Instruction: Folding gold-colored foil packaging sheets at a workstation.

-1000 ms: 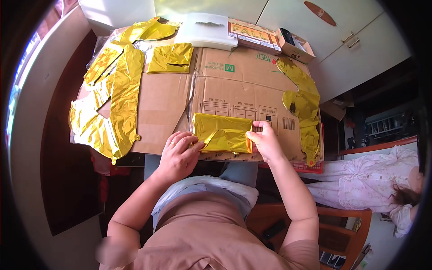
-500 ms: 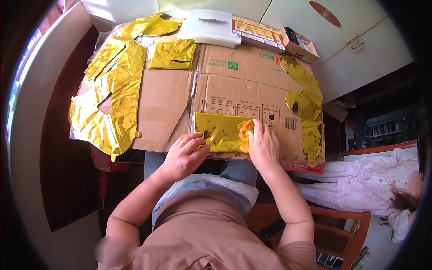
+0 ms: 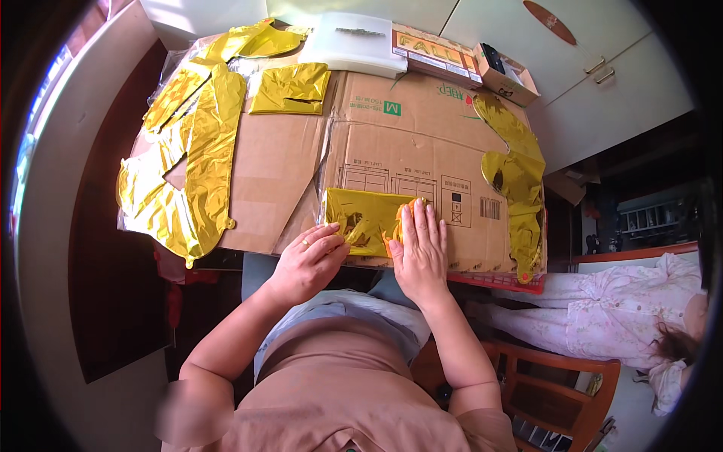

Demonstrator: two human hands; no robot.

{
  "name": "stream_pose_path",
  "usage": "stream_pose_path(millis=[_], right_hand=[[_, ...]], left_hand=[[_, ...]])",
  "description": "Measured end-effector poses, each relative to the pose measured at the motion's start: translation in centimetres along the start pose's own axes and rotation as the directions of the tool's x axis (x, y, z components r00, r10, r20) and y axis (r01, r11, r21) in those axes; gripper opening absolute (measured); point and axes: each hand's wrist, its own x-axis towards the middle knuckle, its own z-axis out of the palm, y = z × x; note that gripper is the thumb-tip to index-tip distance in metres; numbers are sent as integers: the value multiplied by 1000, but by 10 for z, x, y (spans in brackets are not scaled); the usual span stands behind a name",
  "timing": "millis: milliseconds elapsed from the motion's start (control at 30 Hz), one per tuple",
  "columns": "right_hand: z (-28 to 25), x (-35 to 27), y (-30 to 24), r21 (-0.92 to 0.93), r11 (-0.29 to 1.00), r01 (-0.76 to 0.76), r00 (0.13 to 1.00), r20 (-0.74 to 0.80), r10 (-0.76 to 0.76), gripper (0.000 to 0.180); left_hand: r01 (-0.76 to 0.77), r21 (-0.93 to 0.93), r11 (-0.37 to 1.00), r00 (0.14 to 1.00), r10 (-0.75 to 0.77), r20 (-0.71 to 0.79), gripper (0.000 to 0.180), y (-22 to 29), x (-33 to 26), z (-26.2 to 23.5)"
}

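Note:
A folded gold foil balloon lies at the near edge of the cardboard in front of me. Its left near corner is under the bent fingers of my left hand, which look closed on the edge. My right hand rests on the balloon's right end, fingers stretched out and flat. Beneath it is a crumpled orange cloth, mostly covered by the fingers. Farther back sits another folded gold foil piece. Large flat gold foil balloons spread over the left side, and a curvy gold foil balloon lies along the right.
Along the back edge stand a white plastic box, a printed flat box and a small open carton. A red basket rim shows under the cardboard. A wooden chair and a person in floral clothes are at right.
My right hand has slid slightly left and flattened, fingers now stretched over the orange cloth it was gripping. My left hand stays at the balloon's left corner.

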Motion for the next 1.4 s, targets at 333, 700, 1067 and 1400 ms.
stream_pose_path(millis=[333,700,1067,1400], right_hand=[[0,0,-3,-13,1000,-15,1000,5,15,68],[4,-1,-1,-16,1000,-21,1000,15,21,71],[-1,0,-5,17,998,-62,998,-19,62,73],[5,24,-17,77,990,118,992,43,-122,84]], left_hand=[[120,51,991,993,-119,-15,44,15,-15,-12],[299,217,929,926,-338,169,82,9,46,44],[328,273,904,897,-389,209,81,8,40,41],[306,275,912,908,-366,205,72,5,40,45]])
